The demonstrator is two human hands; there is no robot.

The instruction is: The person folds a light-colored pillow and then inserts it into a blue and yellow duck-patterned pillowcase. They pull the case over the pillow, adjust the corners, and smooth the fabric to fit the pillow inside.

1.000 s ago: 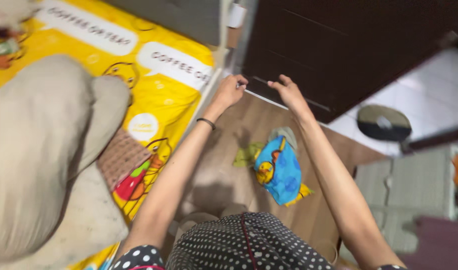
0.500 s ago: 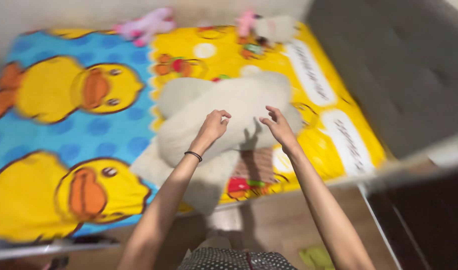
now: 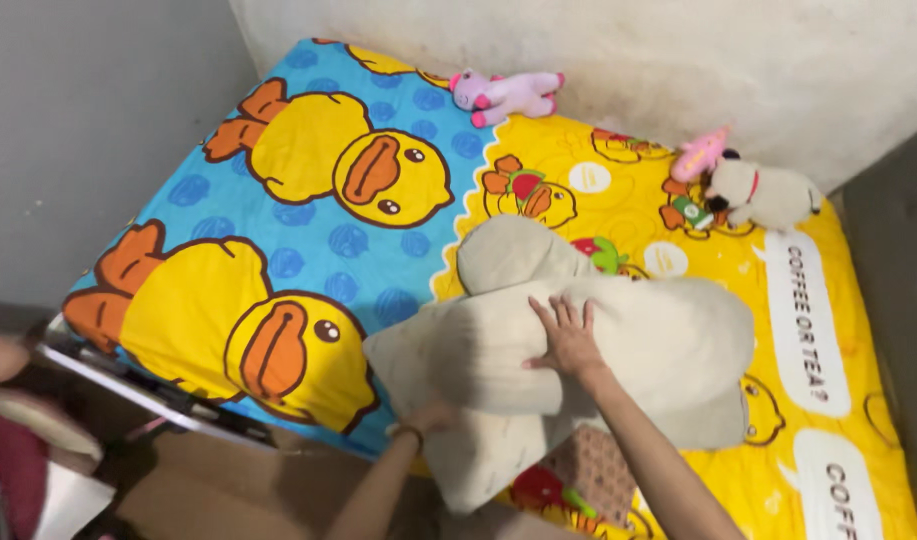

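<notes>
- Cream, plump fabric pillows (image 3: 618, 340) lie stacked in a loose pile on the near part of the bed, directly under both hands; the top one runs crosswise, and a second pokes out beyond the fingertips of the right hand.
- Bedsheet with big yellow ducks on blue and yellow cloth (image 3: 308, 230) spreads out on every side of the hands, blue half to the left of them, yellow half beneath and to the right.
- Brown patterned cushion or cloth (image 3: 588, 465) peeks from under the pile, just beside the right forearm; its exact kind is hard to tell.
- Right hand (image 3: 568, 340) lies flat on the top pillow, fingers spread, palm pressed down into the fabric.
- Left hand (image 3: 425, 420) sits at the near lower edge of the pile with a dark band on the wrist; it seems to grip the pillow's edge, but the fingers are mostly hidden, so whether they are closed I cannot tell.
- White plush dog (image 3: 763, 192) rests well beyond the right hand, near the wall.
- Purple plush toy (image 3: 503, 95) lies far ahead of both hands at the wall.
- Small pink plush toy (image 3: 700, 155) sits touching the dog.
</notes>
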